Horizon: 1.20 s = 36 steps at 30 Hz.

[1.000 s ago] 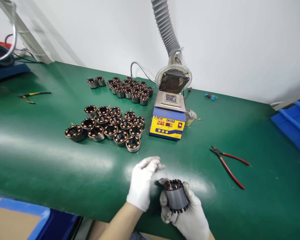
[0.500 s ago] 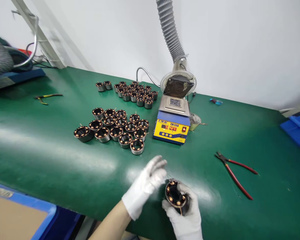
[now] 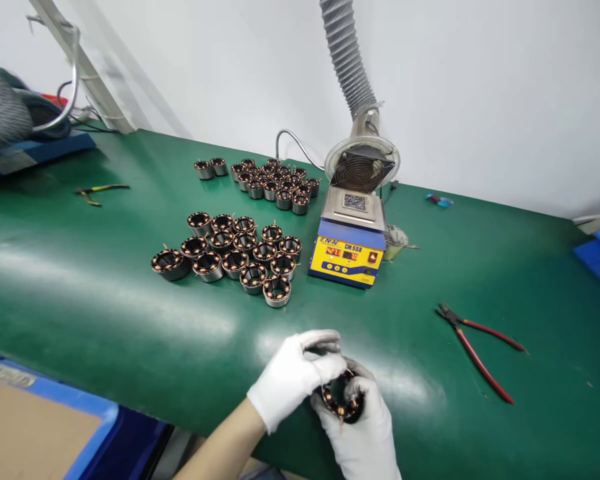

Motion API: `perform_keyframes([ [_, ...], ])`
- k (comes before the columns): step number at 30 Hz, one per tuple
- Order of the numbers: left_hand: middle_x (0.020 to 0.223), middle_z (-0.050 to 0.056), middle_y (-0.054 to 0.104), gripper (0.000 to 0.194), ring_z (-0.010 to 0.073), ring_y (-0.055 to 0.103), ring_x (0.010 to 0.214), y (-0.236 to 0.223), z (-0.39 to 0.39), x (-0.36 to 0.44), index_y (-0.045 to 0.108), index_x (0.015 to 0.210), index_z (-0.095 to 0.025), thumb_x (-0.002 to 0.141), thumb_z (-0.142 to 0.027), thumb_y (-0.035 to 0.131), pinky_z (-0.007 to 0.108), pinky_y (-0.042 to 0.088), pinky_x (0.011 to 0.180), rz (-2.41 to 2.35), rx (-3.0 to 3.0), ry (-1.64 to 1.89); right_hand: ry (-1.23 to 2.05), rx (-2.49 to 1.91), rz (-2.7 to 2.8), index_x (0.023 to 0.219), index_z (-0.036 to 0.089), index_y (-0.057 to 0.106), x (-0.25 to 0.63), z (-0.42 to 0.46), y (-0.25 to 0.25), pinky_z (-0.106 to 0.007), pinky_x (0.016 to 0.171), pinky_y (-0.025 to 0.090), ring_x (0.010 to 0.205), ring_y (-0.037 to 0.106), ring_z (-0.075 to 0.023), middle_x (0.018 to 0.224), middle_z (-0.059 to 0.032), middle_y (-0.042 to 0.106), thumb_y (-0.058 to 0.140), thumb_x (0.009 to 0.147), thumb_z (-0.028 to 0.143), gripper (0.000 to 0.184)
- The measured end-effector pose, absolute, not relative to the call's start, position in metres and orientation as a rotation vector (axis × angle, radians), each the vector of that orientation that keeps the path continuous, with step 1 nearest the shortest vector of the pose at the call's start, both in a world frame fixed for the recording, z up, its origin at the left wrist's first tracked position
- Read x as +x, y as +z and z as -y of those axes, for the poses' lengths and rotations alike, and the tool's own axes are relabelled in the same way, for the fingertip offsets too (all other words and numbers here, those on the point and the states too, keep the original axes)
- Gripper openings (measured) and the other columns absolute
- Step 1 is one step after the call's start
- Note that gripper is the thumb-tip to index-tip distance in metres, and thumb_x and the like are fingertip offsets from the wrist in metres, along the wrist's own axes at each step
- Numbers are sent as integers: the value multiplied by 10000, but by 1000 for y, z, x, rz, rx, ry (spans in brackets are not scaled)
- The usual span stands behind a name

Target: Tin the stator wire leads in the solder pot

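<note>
- In hand: one wound ring point(image 3: 341, 409) with copper coils on its face, at 5 o'clock from mid-frame; fingers cover part of it, so its coils cannot be counted.
- Two white-gloved hands meet at the piece: the right hand point(image 3: 367, 427) is clamped around it, while the left hand point(image 3: 297, 373) touches the rim at 11 o'clock, thumb and fingertips close together; whether they pinch a wire cannot be told.
- At 12 o'clock from the ring, on a green bench point(image 3: 155, 363), one yellow-and-blue unit point(image 3: 347, 263) is marked "CM 558"; the brand letters alongside are unclear. Of two red displays, the left appears to begin "427", the right looks like "70"; decimal points are too small to tell.
- Beyond it, one fan hood point(image 3: 357, 173) joins one corrugated duct point(image 3: 347, 53), cut off at the top.
- At 1 o'clock, one small pot point(image 3: 393, 252) is partly hidden behind the unit.
- At 2 o'clock lies one pair of red-handled pliers point(image 3: 483, 363), handles spread.
- Toward 10 o'clock, 15 rings point(image 3: 209, 273) stand grouped; at 11, farther back, two more rings point(image 3: 204, 172) sit beside a tight cluster point(image 3: 270, 191), too overlapped to count.
- At 9 o'clock, one blue crate point(image 3: 107, 420) is cut off, its label point(image 3: 7, 373) unreadable.
</note>
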<state>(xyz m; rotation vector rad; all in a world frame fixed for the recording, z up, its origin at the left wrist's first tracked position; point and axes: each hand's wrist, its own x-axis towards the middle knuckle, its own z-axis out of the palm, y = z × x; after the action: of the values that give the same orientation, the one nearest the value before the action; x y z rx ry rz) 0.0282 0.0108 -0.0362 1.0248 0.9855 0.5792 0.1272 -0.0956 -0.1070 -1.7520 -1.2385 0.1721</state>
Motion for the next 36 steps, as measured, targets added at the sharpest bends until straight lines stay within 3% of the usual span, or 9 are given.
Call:
perform_keyframes([
  [5, 595, 15, 638, 215, 160, 569, 592, -37, -3, 42, 624, 618, -141, 460, -266, 697, 261, 444, 584, -1069, 856, 580, 327, -1825, 1137, 721, 260, 404, 124, 98, -99, -315, 705, 477, 849, 652, -217, 1038, -74, 685, 694, 697, 463, 354],
  [11, 506, -18, 568, 193, 126, 503, 508, -39, 2, 44, 513, 534, -176, 457, -271, 663, 241, 397, 516, -1087, 842, 658, 340, -1789, 1173, 750, 249, 455, 127, 98, -98, -315, 657, 502, 822, 669, -224, 1032, -102, 692, 704, 698, 467, 335],
  [13, 604, 11, 632, 187, 163, 576, 595, -38, 4, 42, 553, 597, -175, 474, -255, 669, 259, 451, 577, -1126, 884, 717, 297, -1759, 1218, 767, 247, 479, 129, 97, -99, -314, 639, 512, 813, 677, -226, 1017, -102, 698, 701, 705, 466, 318],
  [17, 944, 60, 703, 468, 233, 642, 841, -33, 5, 43, 659, 938, -167, 477, -196, 734, 301, 496, 733, -1122, 1047, 693, 294, -1753, 1242, 910, 235, 530, 131, 97, -97, -333, 644, 528, 809, 681, -238, 989, -108, 701, 679, 716, 515, 372],
  [22, 586, 48, 667, 126, 228, 627, 616, -40, 1, 52, 652, 588, -153, 508, -245, 683, 315, 481, 609, -1031, 830, 663, 273, -1773, 1247, 769, 244, 487, 131, 96, -94, -330, 635, 523, 802, 684, -240, 964, -101, 706, 705, 696, 486, 334],
  [26, 799, 71, 725, 353, 242, 663, 840, -42, -6, 38, 642, 808, -162, 549, -387, 724, 324, 497, 803, -1047, 679, 853, 283, -1759, 1233, 763, 250, 461, 130, 97, -98, -340, 696, 513, 876, 681, -247, 1023, -102, 702, 711, 695, 425, 313],
  [29, 1059, 103, 697, 440, 287, 600, 1057, -40, -10, 21, 671, 987, -167, 621, -406, 726, 384, 428, 953, -1001, 915, 726, 318, -1749, 1190, 739, 254, 435, 127, 97, -99, -349, 727, 499, 887, 673, -244, 1046, -98, 697, 713, 692, 418, 326],
  [33, 1039, 39, 709, 229, 318, 431, 1253, -45, -14, 17, 744, 862, -261, 773, -357, 556, 471, 248, 1082, -911, 1479, 531, 393, -1769, 1115, 766, 252, 459, 126, 98, -96, -370, 772, 495, 930, 658, -249, 1074, -102, 686, 710, 689, 412, 307],
  [36, 984, 28, 725, 233, 327, 445, 1239, -53, -17, 24, 754, 797, -287, 747, -329, 530, 490, 199, 1097, -884, 1579, 614, 425, -1739, 1103, 786, 252, 469, 127, 99, -100, -368, 768, 517, 952, 664, -253, 1095, -111, 684, 716, 687, 403, 306],
])
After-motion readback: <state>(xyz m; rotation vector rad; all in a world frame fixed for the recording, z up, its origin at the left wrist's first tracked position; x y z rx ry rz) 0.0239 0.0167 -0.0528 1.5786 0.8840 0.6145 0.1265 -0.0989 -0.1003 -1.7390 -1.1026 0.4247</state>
